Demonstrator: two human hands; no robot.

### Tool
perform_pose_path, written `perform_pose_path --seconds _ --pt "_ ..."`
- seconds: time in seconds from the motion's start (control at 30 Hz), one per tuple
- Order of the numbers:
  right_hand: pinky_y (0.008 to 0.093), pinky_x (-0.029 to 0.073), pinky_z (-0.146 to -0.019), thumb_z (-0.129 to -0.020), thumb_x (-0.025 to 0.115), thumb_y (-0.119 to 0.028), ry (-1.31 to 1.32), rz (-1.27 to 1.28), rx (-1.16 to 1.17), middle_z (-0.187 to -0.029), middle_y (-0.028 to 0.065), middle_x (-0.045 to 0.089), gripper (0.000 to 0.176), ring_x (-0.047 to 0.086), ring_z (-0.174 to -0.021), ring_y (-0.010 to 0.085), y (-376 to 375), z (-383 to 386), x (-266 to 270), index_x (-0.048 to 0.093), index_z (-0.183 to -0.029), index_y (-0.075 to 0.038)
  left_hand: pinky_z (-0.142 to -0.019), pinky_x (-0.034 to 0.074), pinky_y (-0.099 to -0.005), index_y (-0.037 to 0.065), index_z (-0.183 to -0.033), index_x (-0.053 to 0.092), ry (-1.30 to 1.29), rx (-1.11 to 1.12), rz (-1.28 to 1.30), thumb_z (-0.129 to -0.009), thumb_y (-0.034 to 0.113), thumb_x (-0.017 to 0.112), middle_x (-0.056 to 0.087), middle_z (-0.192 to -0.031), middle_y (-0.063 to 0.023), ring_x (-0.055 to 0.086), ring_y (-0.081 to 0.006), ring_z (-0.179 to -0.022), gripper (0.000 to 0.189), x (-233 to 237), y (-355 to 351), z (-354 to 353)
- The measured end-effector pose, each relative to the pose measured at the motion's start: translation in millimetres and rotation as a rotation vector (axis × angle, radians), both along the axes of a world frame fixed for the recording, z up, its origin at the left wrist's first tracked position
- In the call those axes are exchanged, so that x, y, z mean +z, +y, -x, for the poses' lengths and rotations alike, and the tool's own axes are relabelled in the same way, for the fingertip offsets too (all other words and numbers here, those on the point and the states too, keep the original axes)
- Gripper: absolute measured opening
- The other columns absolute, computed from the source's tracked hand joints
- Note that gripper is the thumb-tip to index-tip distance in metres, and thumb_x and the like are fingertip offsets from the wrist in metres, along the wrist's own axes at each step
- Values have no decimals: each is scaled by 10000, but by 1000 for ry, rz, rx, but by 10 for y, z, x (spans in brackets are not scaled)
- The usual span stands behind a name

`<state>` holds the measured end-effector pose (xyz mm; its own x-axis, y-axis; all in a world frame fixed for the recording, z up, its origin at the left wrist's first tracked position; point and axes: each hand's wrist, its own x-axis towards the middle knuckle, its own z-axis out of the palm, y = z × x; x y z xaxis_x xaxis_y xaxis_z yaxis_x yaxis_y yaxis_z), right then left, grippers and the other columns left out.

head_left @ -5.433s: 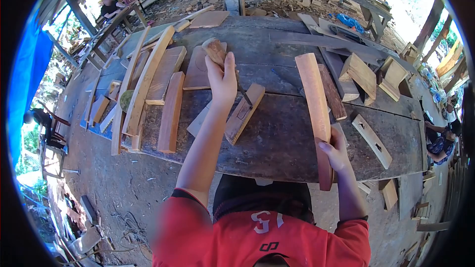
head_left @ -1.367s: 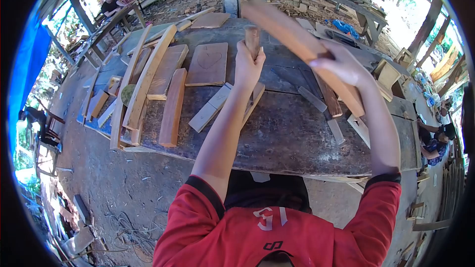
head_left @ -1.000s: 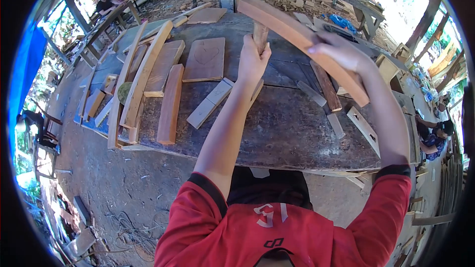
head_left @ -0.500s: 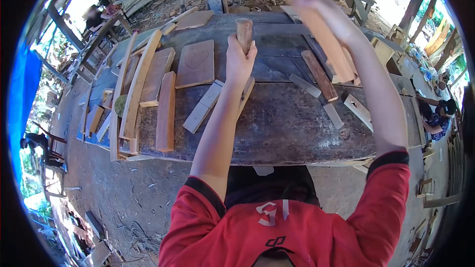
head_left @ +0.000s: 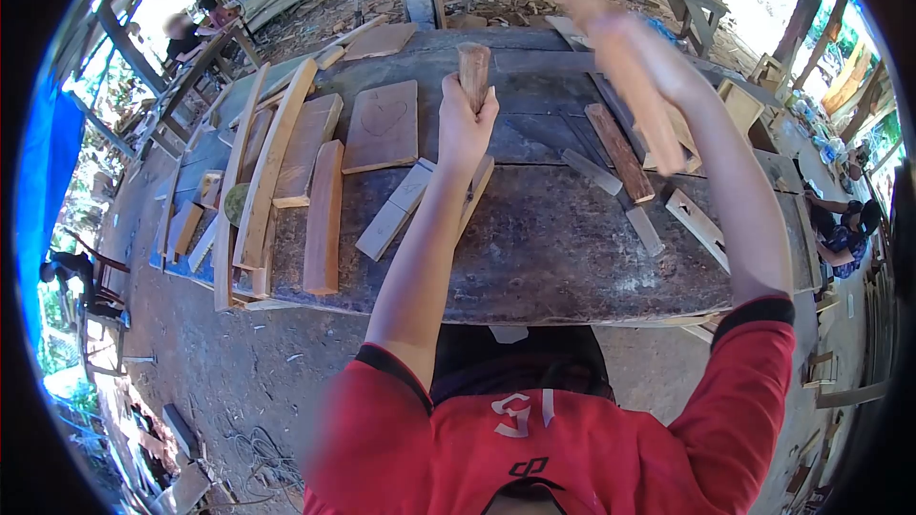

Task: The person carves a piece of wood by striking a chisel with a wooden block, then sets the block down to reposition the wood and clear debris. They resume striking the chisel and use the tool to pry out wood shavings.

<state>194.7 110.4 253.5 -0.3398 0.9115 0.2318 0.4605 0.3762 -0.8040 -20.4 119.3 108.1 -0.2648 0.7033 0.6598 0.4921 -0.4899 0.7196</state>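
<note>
My left hand [head_left: 466, 129] is closed in a fist around the thick, upright wooden handle of a chisel [head_left: 473, 69]. My forearm hides its lower end. Beneath that forearm lies a pale wooden piece with pencil lines [head_left: 393, 215], partly covered. Raised over the right side of the workbench [head_left: 563, 267], my right hand [head_left: 644, 52] grips a long wooden bar [head_left: 649, 119], blurred by motion. Below it on the bench rests another chisel, its brown wooden handle [head_left: 618, 151] pointing away from me and its metal blade [head_left: 645, 231] towards me.
Left of my left hand lie a squared reddish block [head_left: 324, 219], a flat board with a heart outline [head_left: 383, 126] and long curved strips [head_left: 272, 172]. A slotted wooden piece [head_left: 697, 227] is at the right. Other people [head_left: 847, 229] sit farther off.
The wooden bar in my right hand has shifted slightly down and right, and is more blurred. My left hand stays around the chisel handle, nearly in place.
</note>
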Motion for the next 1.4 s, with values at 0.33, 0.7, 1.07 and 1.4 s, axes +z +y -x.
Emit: perform_pose_path --seconds 0.33,0.7,1.07,1.4 --pt "211 354 -402 -782 435 -546 457 33 37 -677 31 492 569 477 -494 80 99 57 -53 545 -1063 -64 -676 465 -408 -42 -1069 395 59 -13 7 -804 167 587 579 -845 -260 588 -415 -788 388 -25 19 30" --pt "345 429 -769 -746 515 -530 163 145 -44 -959 121 552 611 534 -878 168 -3 140 -125 539 -1064 -9 -658 453 -390 -34 -1047 413 25 -43 10 -799 166 604 562 -816 -224 578 -367 -755 372 -52 -16 -4" --pt "332 436 -787 -701 581 -568 14 1 -257 -983 161 591 723 557 -881 217 -43 -43 -384 550 -1077 49 -669 460 -406 -28 -1049 419 15 -36 -34 -792 157 613 574 -841 -250 576 -422 -803 371 -40 -57 -18" --pt "442 460 -778 -653 639 -464 -852 -100 -362 -887 232 615 574 595 -874 382 -24 -671 -1660 559 -970 7 -686 459 -401 -31 -1055 414 -47 -5 -53 -794 170 615 576 -848 -250 575 -420 -822 385 -1 -158 66"
